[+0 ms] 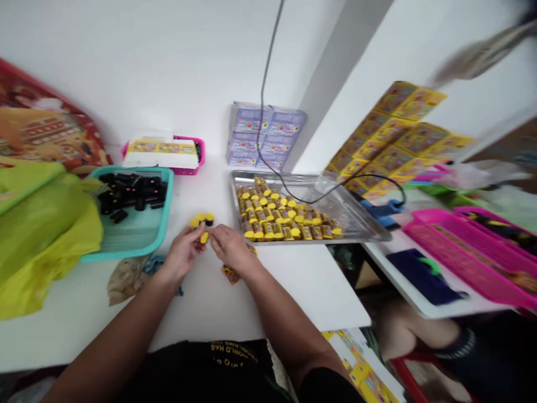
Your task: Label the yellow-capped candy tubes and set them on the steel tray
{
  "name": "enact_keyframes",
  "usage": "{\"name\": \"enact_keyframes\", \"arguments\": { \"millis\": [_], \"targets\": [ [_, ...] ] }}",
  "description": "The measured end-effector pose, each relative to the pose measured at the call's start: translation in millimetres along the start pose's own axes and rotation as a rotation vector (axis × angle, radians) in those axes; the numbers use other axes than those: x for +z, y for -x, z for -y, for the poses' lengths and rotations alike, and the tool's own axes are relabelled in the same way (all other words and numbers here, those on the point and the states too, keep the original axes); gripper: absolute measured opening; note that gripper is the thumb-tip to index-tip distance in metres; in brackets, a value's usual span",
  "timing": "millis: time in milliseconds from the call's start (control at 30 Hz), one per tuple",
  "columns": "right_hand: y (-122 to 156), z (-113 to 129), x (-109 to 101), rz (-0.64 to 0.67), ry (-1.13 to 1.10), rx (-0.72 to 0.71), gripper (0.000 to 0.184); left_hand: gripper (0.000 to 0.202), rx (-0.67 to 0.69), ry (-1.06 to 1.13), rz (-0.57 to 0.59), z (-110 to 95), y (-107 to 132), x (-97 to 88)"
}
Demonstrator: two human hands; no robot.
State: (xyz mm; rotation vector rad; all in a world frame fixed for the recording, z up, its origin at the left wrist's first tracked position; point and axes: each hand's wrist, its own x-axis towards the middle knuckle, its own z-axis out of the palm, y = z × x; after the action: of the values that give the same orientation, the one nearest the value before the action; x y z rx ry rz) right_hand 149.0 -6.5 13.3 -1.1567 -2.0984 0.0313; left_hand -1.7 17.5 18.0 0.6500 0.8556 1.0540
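My left hand is closed, pinching a small yellow-ended cylinder between thumb and fingers. Right beside it, my right hand has its fingers pressed together at the cylinder; what is between them is hidden. Just beyond my fingertips stand a few small yellow-topped pieces, one with a black side. Partly under my right hand lie printed yellow labels. To the right, a metal tray bears many yellow cylinders with printed wraps.
On the left, a teal basket holds black pieces, with a yellow-green bag beside it. A beige cloth lies near my left forearm. Purple boxes stand behind the tray. A cable hangs across it. Another person's leg shows at right.
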Motion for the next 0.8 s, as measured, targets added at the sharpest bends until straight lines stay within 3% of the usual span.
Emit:
{"name": "enact_keyframes", "arguments": {
  "millis": [267, 633, 800],
  "targets": [
    [1, -2, 6, -0.067, -0.119, 0.124, 0.015, 0.042, 0.013, 0.013, -0.031, 1, 2, 3.8],
    [3, 2, 14, -0.111, 0.163, 0.081, 0.015, 0.044, -0.027, -0.027, -0.040, 6, 4, 7.9],
    [1, 5, 7, -0.090, -0.061, 0.163, 0.014, 0.041, -0.003, -0.025, -0.019, 2, 5, 5.3]
  ]
}}
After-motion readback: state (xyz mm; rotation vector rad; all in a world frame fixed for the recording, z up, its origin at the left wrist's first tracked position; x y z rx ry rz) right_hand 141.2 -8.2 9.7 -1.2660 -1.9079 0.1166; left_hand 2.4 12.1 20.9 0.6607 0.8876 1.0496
